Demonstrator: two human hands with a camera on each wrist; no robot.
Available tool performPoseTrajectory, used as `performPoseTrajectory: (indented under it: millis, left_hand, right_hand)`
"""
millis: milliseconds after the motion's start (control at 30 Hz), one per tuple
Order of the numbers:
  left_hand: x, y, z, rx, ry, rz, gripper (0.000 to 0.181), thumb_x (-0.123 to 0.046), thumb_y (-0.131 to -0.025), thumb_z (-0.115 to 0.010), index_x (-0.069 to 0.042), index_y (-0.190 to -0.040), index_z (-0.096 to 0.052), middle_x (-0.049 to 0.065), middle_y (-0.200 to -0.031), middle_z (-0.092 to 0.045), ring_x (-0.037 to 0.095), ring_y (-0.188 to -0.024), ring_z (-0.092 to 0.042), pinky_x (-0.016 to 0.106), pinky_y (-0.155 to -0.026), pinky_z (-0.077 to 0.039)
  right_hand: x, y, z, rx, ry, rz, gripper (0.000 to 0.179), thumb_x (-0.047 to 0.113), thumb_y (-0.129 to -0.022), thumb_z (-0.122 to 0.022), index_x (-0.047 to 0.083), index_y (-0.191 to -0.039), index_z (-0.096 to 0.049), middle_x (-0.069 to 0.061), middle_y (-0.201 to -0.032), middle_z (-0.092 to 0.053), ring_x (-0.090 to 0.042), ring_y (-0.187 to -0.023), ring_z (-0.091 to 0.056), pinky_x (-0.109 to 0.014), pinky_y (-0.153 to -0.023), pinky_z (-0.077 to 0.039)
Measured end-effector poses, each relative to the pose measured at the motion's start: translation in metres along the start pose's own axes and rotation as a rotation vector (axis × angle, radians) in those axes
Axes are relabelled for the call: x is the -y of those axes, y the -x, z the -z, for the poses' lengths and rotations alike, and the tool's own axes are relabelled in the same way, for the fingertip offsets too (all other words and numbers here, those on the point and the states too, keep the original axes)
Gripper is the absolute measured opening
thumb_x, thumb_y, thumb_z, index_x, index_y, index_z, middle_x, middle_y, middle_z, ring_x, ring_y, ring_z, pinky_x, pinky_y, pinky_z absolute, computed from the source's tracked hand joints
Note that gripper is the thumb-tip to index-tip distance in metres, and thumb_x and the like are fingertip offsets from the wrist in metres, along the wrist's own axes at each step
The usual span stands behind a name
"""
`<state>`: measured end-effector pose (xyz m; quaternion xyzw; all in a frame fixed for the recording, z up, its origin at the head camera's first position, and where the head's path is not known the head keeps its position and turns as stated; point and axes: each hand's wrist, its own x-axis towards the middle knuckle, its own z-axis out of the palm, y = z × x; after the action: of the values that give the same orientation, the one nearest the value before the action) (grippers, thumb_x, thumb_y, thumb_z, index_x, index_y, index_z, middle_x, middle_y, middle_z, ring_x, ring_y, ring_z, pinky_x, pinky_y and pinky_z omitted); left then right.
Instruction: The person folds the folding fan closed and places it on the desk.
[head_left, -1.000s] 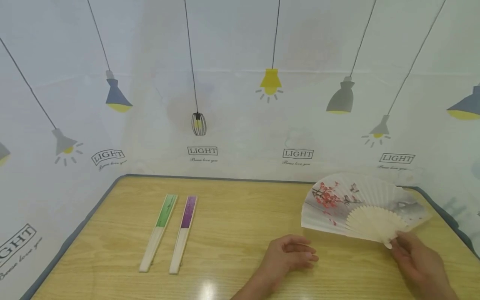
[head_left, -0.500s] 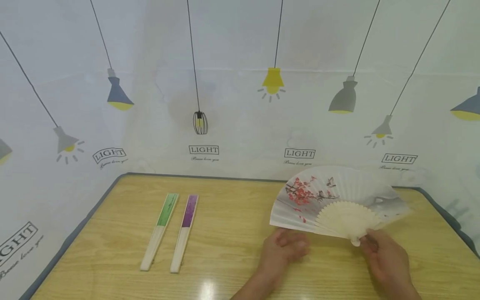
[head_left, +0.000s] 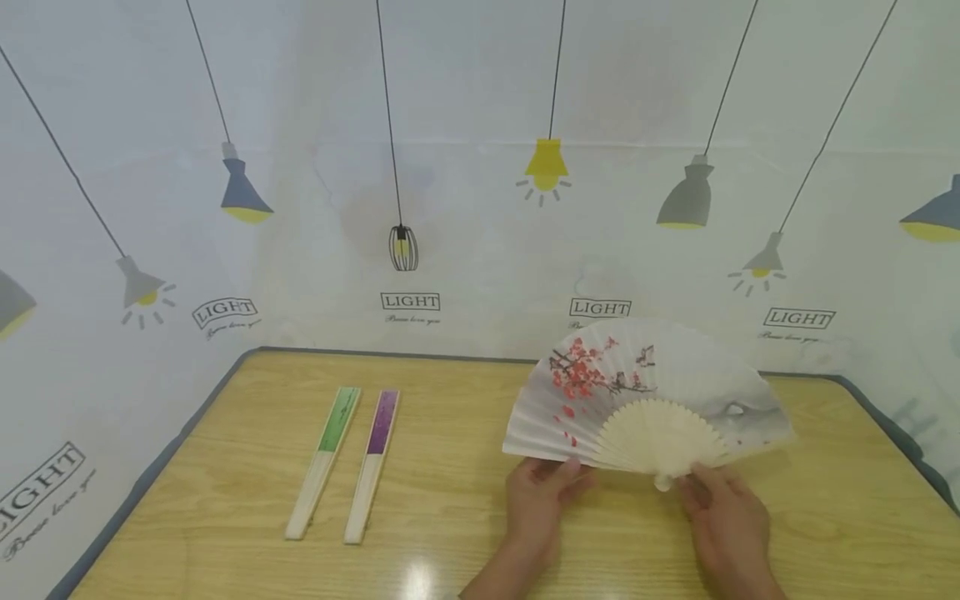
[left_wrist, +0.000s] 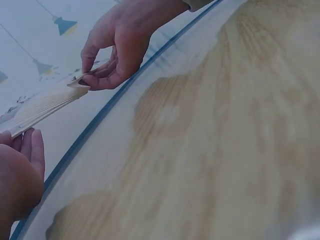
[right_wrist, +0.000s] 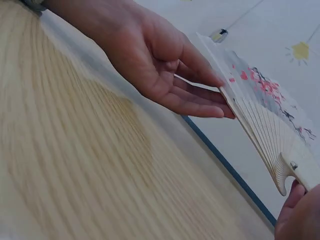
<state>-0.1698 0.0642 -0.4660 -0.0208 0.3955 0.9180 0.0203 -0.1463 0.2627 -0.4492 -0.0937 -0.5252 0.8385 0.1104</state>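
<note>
A spread folding fan is held up above the right half of the table in the head view. It has pale wooden ribs and a white-grey leaf painted with red blossoms. My left hand holds its lower left edge, thumb at the front and fingers partly behind. Near the pivot, my right hand pinches the right end rib. The right wrist view shows the left thumb lying against the fan's edge. In the left wrist view, the right hand grips the narrow pivot end.
Two folded fans lie side by side on the left of the wooden table: one green-topped, one purple-topped. A white cloth printed with lamps surrounds the table's back and sides.
The spread fan has moved left in my right hand, toward the middle. My left hand, earlier apart from it, now holds its left edge. Both folded fans lie where they were.
</note>
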Motion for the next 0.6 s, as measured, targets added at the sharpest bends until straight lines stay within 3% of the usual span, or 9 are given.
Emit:
performPoseTrajectory:
  millis: [33, 67, 200, 367, 500, 600]
  left_hand:
    - [-0.001, 0.000, 0.000, -0.016, -0.004, -0.009, 0.022, 0.003, -0.085, -0.067, 0.008, -0.106, -0.062, 0.016, -0.095, -0.067, 0.028, -0.085, -0.068, 0.050, -0.085, -0.055]
    - [-0.002, 0.000, 0.000, -0.033, -0.002, -0.015, 0.022, 0.002, -0.085, -0.067, 0.008, -0.106, -0.062, 0.016, -0.095, -0.067, 0.027, -0.085, -0.068, 0.050, -0.085, -0.055]
    - [-0.008, -0.002, 0.001, -0.109, 0.013, -0.041, 0.023, -0.001, -0.085, -0.068, 0.008, -0.106, -0.062, 0.015, -0.095, -0.066, 0.028, -0.085, -0.068, 0.049, -0.084, -0.055]
    - [-0.018, -0.005, 0.007, -0.189, 0.051, -0.058, 0.019, 0.000, -0.085, -0.068, 0.007, -0.102, -0.063, 0.016, -0.095, -0.065, 0.027, -0.084, -0.067, 0.049, -0.083, -0.056]
    - [-0.026, -0.004, 0.011, -0.218, 0.090, -0.053, 0.019, 0.001, -0.086, -0.066, 0.006, -0.104, -0.062, 0.016, -0.099, -0.065, 0.028, -0.089, -0.066, 0.050, -0.086, -0.055]
    - [-0.031, -0.006, 0.016, -0.239, 0.110, -0.055, 0.020, 0.001, -0.087, -0.065, 0.006, -0.106, -0.061, 0.016, -0.101, -0.064, 0.030, -0.092, -0.066, 0.050, -0.087, -0.054]
  right_hand:
    - [0.002, 0.000, -0.004, -0.098, -0.223, -0.106, 0.012, -0.006, -0.091, -0.059, 0.000, -0.080, -0.061, -0.007, -0.079, -0.063, -0.016, -0.076, -0.063, -0.022, -0.079, -0.056]
    - [0.003, 0.000, -0.007, -0.194, -0.361, -0.188, 0.016, -0.006, -0.093, -0.056, 0.003, -0.079, -0.058, -0.006, -0.079, -0.063, -0.016, -0.075, -0.064, -0.028, -0.079, -0.058]
    - [0.004, 0.003, -0.021, -0.269, -0.274, -0.292, 0.015, -0.002, -0.093, -0.057, 0.005, -0.081, -0.052, -0.003, -0.083, -0.059, -0.013, -0.078, -0.063, -0.027, -0.086, -0.055]
    - [0.004, 0.010, -0.036, -0.215, -0.127, -0.389, 0.007, 0.005, -0.094, -0.058, 0.009, -0.089, -0.056, 0.002, -0.090, -0.058, -0.007, -0.088, -0.061, -0.022, -0.096, -0.048]
    - [0.006, 0.014, -0.046, -0.157, -0.025, -0.352, 0.002, 0.006, -0.095, -0.057, 0.008, -0.094, -0.057, 0.002, -0.091, -0.061, -0.007, -0.091, -0.062, -0.024, -0.098, -0.047]
    - [0.001, 0.014, -0.052, -0.131, -0.002, -0.314, 0.011, 0.005, -0.097, -0.054, 0.008, -0.087, -0.060, 0.001, -0.088, -0.062, -0.009, -0.088, -0.063, -0.026, -0.096, -0.049]
